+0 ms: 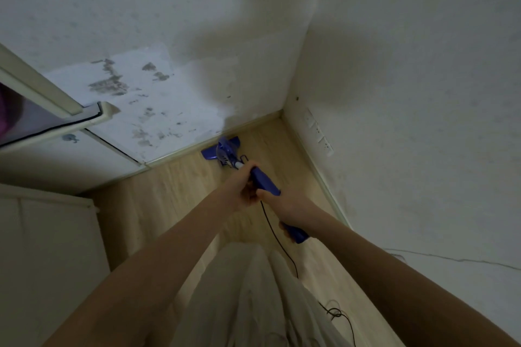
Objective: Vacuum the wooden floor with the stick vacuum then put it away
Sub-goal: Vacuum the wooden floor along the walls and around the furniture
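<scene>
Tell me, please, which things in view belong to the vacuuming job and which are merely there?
Belonging to the job:
blue stick vacuum, head near the skirting
power cord, trailing behind
wooden floor
left hand and right hand, both gripping the vacuum

Merely there:
wall sockets
stained wall
white cabinet
</scene>
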A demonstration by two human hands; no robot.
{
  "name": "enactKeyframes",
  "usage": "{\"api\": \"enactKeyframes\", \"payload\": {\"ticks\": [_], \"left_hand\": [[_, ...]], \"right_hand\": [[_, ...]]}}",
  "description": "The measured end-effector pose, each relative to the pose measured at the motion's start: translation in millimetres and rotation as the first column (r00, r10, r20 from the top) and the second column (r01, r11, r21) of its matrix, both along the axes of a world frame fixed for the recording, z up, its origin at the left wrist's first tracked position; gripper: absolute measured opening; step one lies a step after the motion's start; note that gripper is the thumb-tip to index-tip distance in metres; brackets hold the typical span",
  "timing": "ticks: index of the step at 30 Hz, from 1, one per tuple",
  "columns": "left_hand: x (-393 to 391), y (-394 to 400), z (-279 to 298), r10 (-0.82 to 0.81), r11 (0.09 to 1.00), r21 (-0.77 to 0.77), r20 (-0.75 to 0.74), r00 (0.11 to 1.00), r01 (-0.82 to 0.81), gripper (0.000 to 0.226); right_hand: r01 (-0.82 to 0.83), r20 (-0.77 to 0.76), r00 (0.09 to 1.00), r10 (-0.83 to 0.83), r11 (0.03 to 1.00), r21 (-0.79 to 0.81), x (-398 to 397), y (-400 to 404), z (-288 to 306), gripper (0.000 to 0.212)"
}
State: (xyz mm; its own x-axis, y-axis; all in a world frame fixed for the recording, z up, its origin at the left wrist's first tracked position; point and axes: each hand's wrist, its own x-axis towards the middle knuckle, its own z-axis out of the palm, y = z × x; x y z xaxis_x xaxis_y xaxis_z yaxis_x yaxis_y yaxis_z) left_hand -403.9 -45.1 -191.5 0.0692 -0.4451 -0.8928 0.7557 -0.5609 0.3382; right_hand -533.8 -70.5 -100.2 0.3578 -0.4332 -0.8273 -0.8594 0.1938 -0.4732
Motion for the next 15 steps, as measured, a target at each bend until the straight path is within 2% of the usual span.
{"api": "enactKeyframes", "payload": {"ticks": [7, 11, 15], "left_hand": [[11.2, 0.3, -3.4, 0.011, 1.0, -0.015, 0.031, 0.999, -0.01, 0.024], [-9.9, 3.0, 0.6, -0.054, 0.998, 0.022, 0.066, 0.996, 0.053, 0.023], [-42.8, 18.7, 0.8, -0.026, 0.999, 0.044, 0.07, 0.997, 0.023, 0.023]], "right_hand": [[-0.005, -0.001, 1.0, 0.005, 0.999, -0.034, 13.2, 2.1, -9.8, 0.043], [-0.029, -0.017, 0.999, 0.029, 0.999, -0.016, -11.3, 4.5, -12.4, 0.041], [-0.013, -0.009, 1.0, 0.012, 0.999, -0.043, -44.0, 23.6, -25.2, 0.042]]}}
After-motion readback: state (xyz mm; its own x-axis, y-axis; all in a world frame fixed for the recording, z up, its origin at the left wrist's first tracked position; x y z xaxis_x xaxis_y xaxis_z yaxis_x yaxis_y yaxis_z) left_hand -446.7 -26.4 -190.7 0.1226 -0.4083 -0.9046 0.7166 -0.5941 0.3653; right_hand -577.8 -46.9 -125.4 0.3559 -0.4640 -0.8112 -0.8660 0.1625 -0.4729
